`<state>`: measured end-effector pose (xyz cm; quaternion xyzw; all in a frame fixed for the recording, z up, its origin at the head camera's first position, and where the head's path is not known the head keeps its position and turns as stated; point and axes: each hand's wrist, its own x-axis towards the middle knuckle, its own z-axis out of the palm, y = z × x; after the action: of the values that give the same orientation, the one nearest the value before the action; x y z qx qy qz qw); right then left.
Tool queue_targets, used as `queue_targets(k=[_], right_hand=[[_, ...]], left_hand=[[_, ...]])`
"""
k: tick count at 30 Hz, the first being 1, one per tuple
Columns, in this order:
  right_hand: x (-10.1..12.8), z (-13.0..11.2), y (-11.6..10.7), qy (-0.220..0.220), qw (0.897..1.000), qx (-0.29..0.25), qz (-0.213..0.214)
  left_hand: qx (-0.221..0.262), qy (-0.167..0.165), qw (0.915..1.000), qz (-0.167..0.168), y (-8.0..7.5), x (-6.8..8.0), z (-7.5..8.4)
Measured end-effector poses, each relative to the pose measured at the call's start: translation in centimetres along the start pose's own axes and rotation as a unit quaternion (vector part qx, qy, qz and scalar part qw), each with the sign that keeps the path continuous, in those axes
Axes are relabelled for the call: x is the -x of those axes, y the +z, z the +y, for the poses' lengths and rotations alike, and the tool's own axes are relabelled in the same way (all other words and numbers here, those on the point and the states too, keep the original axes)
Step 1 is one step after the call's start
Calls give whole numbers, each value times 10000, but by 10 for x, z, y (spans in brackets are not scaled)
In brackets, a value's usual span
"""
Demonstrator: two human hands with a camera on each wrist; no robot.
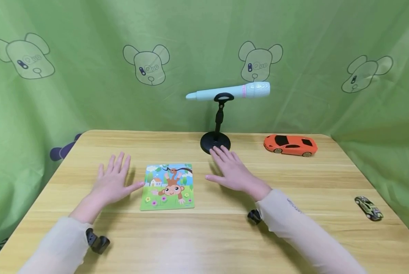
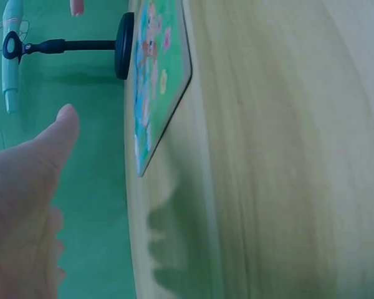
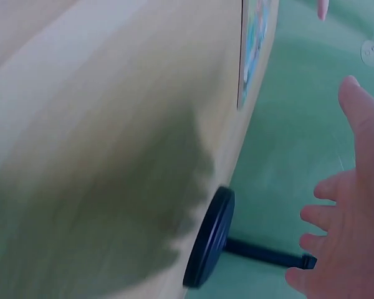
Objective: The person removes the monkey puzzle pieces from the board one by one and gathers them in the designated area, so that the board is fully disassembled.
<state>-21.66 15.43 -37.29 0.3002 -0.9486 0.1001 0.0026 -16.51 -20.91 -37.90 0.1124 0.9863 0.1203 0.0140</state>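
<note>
A square picture puzzle [image 1: 168,187] with a monkey hanging from a branch lies flat on the wooden table [image 1: 149,243]. Left of it, my left hand [image 1: 111,184] hovers over the table, fingers spread and the thumb pointing toward the puzzle's left edge. My right hand [image 1: 233,173] is held above the table to the puzzle's right, fingers extended and holding nothing. Its fingertips overlap the round black base [image 1: 209,141] of a microphone stand in the head view. In the right wrist view that base [image 3: 209,240] stands beyond the hand's shadow.
A light blue toy microphone [image 1: 230,92] rests across the stand's clip at the back. An orange toy car [image 1: 290,145] sits at the back right, and a small camouflage toy car [image 1: 368,208] near the right edge. Green fabric [image 1: 197,49] with bear-head prints hangs behind.
</note>
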Motion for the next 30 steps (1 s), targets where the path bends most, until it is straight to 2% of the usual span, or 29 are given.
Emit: queue_targets(k=[8, 16, 20, 24, 30], right_hand=[[-13, -22, 12, -446, 9972, -2, -602], [-18, -36, 25, -920, 9890, 32, -1159], [-18, -40, 29, -933, 9846, 33, -1475], [-17, -42, 29, -861, 9814, 56, -1714], [-16, -43, 28, -795, 9808, -25, -1780]], left_hand=[[-174, 472, 9987, -109, 10, -1, -2], [-26, 1108, 9933, -327, 21, -3, -4], [89, 1362, 9892, -528, 22, -4, -5], [234, 1476, 9860, -744, 21, -4, -5], [245, 1607, 9833, -813, 20, -5, -4]])
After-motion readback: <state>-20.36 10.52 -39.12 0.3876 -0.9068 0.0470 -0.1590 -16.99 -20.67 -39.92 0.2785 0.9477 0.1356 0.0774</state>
